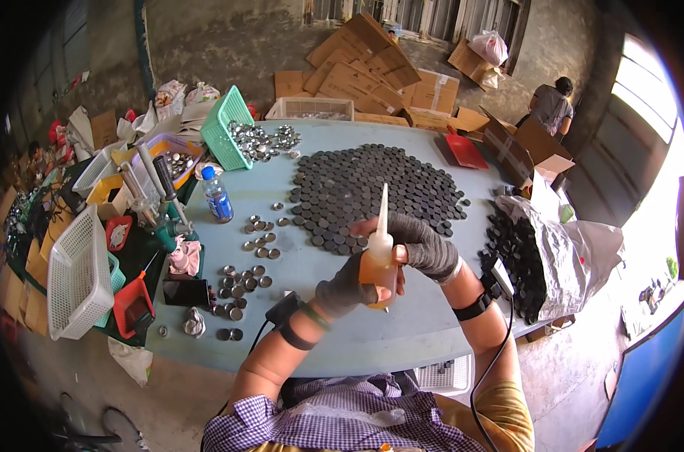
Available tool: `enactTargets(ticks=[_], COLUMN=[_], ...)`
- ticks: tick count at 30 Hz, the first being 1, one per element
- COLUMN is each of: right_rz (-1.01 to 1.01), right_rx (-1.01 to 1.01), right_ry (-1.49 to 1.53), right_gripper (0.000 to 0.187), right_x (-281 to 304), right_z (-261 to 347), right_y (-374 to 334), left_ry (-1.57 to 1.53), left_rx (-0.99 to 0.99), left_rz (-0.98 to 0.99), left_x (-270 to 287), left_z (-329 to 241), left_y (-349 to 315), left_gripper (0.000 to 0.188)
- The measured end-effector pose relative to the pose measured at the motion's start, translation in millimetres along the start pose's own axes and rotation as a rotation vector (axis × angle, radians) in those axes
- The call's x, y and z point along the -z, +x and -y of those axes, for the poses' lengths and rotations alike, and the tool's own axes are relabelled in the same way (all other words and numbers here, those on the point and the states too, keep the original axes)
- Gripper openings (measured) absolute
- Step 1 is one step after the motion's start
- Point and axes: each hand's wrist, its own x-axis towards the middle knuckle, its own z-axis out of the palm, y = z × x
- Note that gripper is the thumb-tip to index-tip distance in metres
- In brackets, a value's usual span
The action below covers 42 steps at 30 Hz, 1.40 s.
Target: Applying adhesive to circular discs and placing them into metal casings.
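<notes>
Over the near middle of the table I hold a squeeze bottle (378, 264) upright, with amber liquid inside and a long pale pointed nozzle (383, 212). My left hand (343, 288), in a dark fingerless glove, is closed round the lower body. My right hand (430, 247), gloved the same way, grips the upper part near the nozzle's base; one finger passes behind the nozzle. Just beyond lies a broad single layer of round black discs (357, 184). Left of my left hand, shallow round metal cups (240, 282) sit in small groups.
A green basket (227, 124) lies tipped, spilling metal cups. A water bottle (218, 197), green hand press (169, 226) and white basket (80, 275) stand left. At right, black pieces (508, 264) spill from a white sack (572, 245). A person (551, 107) is beyond, near cardboard boxes.
</notes>
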Motion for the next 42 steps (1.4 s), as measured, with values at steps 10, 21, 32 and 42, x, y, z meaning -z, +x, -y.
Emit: enactTargets(ticks=[10, 21, 32, 42], right_rz=[-0.405, -0.281, -0.308, -0.323], right_rx=[-0.056, 0.014, -0.004, 0.013], right_ry=[-0.404, -0.159, -0.319, -0.308], right_gripper=[0.050, 0.044, 0.041, 0.038], right_x=[-7.6, 2.3, 3.8, 4.3], right_z=[5.4, 12.0, 0.2, -2.2], right_y=[-6.1, -12.1, -12.5, -9.3], left_ry=[0.418, 0.387, 0.585, 0.608], left_rx=[-0.101, -0.043, -0.121, -0.145], left_rz=[-0.407, -0.399, -0.525, -0.579], left_x=[-1.7, 8.9, -4.0, -4.1], left_z=[1.9, 17.9, 6.7, 8.8], left_y=[3.8, 4.3, 7.7, 8.8], left_gripper=[0.046, 0.038, 0.047, 0.049])
